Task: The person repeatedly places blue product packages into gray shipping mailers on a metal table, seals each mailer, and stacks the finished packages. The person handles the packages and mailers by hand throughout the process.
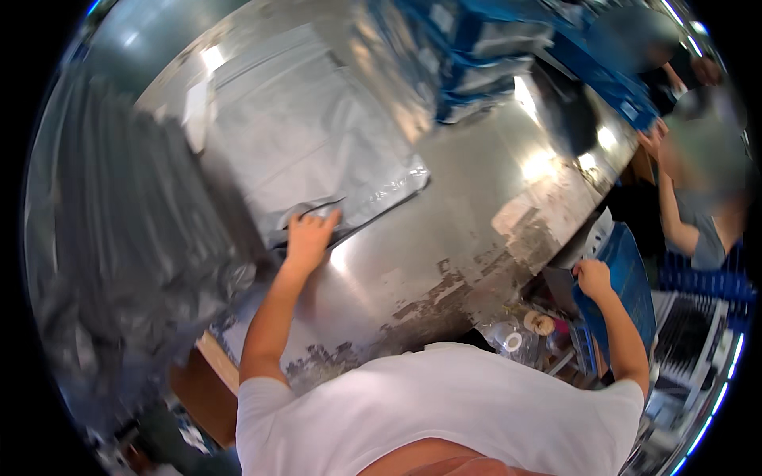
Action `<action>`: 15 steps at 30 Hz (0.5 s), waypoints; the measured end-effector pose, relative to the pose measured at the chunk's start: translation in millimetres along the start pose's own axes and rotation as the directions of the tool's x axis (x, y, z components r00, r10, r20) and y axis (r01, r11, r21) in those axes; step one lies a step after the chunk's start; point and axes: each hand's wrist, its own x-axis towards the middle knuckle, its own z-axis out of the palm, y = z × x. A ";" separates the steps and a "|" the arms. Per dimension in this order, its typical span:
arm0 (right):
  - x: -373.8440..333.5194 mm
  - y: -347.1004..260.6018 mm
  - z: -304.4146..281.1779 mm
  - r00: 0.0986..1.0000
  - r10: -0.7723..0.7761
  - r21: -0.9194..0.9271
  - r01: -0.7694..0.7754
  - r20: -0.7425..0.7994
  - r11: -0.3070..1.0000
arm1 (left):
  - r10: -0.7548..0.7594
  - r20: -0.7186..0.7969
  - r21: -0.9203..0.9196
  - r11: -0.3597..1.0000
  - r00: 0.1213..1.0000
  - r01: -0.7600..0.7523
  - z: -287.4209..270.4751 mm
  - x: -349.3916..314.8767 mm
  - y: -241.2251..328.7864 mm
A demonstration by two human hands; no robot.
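A stack of large flat grey plastic bags lies on the metal table, its near edge wrinkled. My left hand is at that near edge, its fingers bent into the crumpled plastic with a dark fold just beyond them. Off the table's right end, my right hand is closed at the upper edge of a flat blue sheet-like thing. My fingers hide the gripped part, and its exact kind does not show.
Long grey plastic bags hang in a thick bunch at the left. Blue plastic packages are piled at the far side of the worn metal table. A tape roll sits low on the right. Another person's hand touches a blue package.
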 end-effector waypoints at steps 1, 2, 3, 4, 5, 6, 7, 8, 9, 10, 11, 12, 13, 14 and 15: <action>-6.6 -22.3 -12.5 0.999 -0.044 0.064 0.044 0.004 0.997 | -0.021 0.004 -0.041 0.999 1.000 0.021 8.6 -12.4 4.9; -12.2 -46.2 -26.8 0.993 -0.109 0.074 0.106 0.043 0.992 | -0.068 -0.005 -0.104 0.992 0.998 0.067 13.1 -22.3 13.1; -18.9 -71.5 -39.1 0.983 -0.162 0.085 0.155 0.082 0.984 | -0.105 -0.016 -0.168 0.981 0.994 0.101 17.6 -30.2 20.6; -22.0 -91.5 -47.5 0.971 -0.223 0.151 0.208 0.088 0.966 | -0.117 0.041 -0.128 0.984 0.992 0.122 24.1 -37.6 24.8; -27.4 -111.1 -55.5 0.957 -0.275 0.218 0.250 0.094 0.943 | -0.119 0.026 -0.147 0.982 0.993 0.122 18.2 -41.8 30.6; -32.9 -132.8 -67.0 0.941 -0.322 0.306 0.277 0.108 0.911 | -0.116 0.007 -0.162 0.980 0.993 0.116 8.0 -44.9 37.2; -32.9 -156.7 -80.1 0.922 -0.368 0.391 0.297 0.119 0.871 | -0.113 -0.012 -0.176 0.978 0.994 0.109 1.6 -46.8 40.8; -30.7 -181.4 -92.6 0.890 -0.439 0.456 0.343 0.120 0.821 | -0.116 -0.028 -0.176 0.978 0.993 0.110 7.5 -49.6 40.5; -25.6 -205.7 -102.8 0.855 -0.505 0.520 0.380 0.119 0.765 | -0.120 -0.040 -0.176 0.978 0.992 0.111 10.1 -50.3 39.9; -15.1 -231.9 -111.9 0.797 -0.589 0.565 0.427 0.135 0.706 | -0.128 -0.050 -0.178 0.977 0.991 0.117 12.3 -51.6 39.3; -2.3 -259.3 -122.1 0.733 -0.665 0.612 0.461 0.146 0.643 | -0.131 -0.059 -0.180 0.976 0.990 0.119 14.4 -52.7 38.5; 12.3 -292.1 -137.1 0.687 -0.706 0.626 0.478 0.171 0.616 | -0.138 -0.094 -0.179 0.976 0.986 0.120 17.2 -55.3 37.8; 27.6 -321.4 -147.5 0.669 -0.722 0.659 0.463 0.180 0.593 | -0.134 -0.096 -0.188 0.975 0.986 0.114 15.6 -56.7 37.9; 49.5 -348.0 -150.8 0.658 -0.749 0.606 0.568 0.073 0.557 | -0.122 -0.099 -0.194 0.976 0.988 0.101 12.9 -55.8 37.8; 66.0 -375.7 -163.5 0.664 -0.746 0.563 0.635 -0.048 0.529 | -0.124 -0.097 -0.198 0.975 0.988 0.103 10.7 -57.5 36.5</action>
